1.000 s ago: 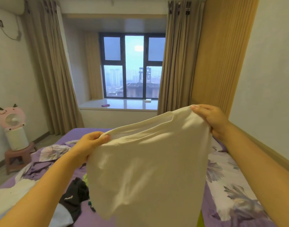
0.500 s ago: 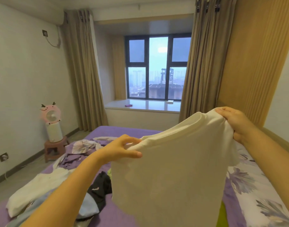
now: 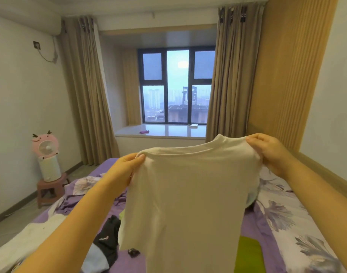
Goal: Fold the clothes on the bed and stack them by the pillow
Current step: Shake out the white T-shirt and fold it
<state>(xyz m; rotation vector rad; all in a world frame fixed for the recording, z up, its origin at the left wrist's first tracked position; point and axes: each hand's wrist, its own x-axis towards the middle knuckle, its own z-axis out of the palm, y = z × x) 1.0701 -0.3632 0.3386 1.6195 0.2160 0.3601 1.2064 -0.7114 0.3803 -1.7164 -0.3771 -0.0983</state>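
A cream T-shirt (image 3: 188, 198) hangs spread in the air over the bed (image 3: 277, 217). My left hand (image 3: 123, 170) pinches its left shoulder and my right hand (image 3: 267, 150) grips its right shoulder, so the collar runs between them. Loose clothes lie below on the purple floral sheet: a black garment (image 3: 107, 239), a white one (image 3: 25, 245), a light blue piece (image 3: 94, 259) and a lime green item (image 3: 247, 255). The shirt hides the middle of the bed. No pillow shows.
A pink fan on a white cylinder (image 3: 46, 154) stands on a small stool (image 3: 50, 190) by the left wall. Beige curtains (image 3: 86, 91) frame the window (image 3: 176, 87) and its sill. A wood panel wall (image 3: 283, 75) runs along the bed's right side.
The shirt has been pulled wider and flatter between my hands. My left hand moved from an open reach to a pinch on the shoulder. The view swung left and up.
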